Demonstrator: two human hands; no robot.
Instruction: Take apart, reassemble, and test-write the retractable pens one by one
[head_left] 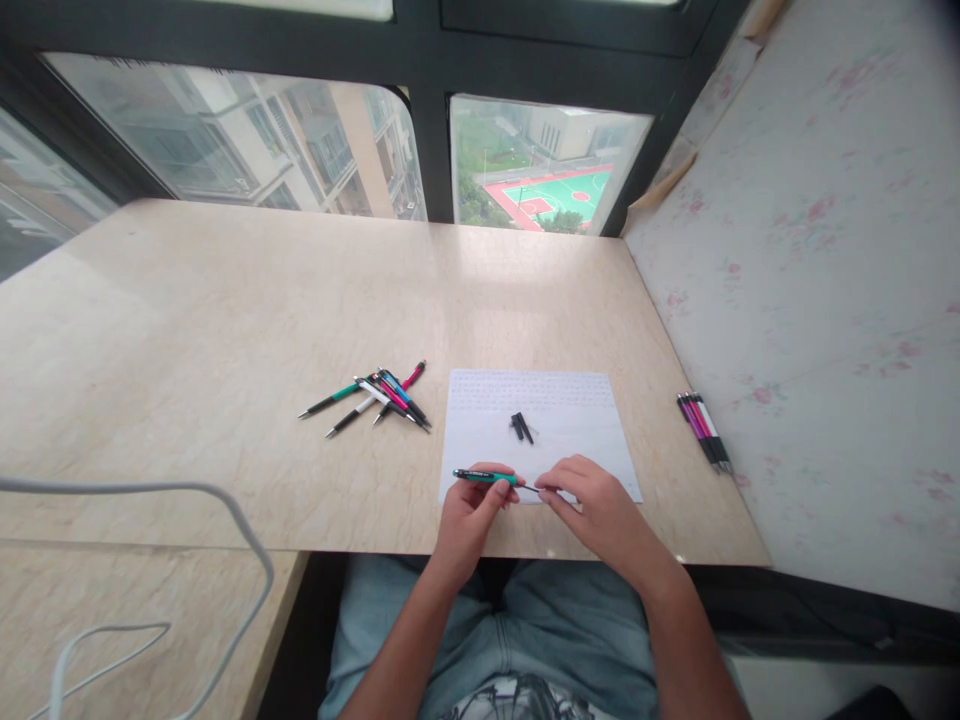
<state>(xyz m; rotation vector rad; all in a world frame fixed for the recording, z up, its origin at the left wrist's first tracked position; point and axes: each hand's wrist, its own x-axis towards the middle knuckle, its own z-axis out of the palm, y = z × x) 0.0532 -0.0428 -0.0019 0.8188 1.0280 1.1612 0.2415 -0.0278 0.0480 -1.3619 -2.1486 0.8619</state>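
Note:
Over the lower part of a white sheet of paper with handwriting (pixel 570 400), my left hand (pixel 471 515) grips the green barrel of a pen (pixel 486 477), which lies nearly level with its clip end to the left. From the barrel's open right end sticks out a thin dark refill (pixel 529 488). My right hand (pixel 592 503) pinches the far end of that refill between thumb and fingers. Just beyond my hands, several small black pen parts (pixel 523 428) lie on the paper, looking like grips or tips; a thin clear or metallic bit beside them is too small to name.
A loose pile of assorted click pens (pixel 384 397) lies left of the paper. Several pens (pixel 703 432) sit side by side near the right wall (pixel 840 300). A grey cable (pixel 225 495) loops over the table (pixel 225 300) at lower left. Windows stand behind.

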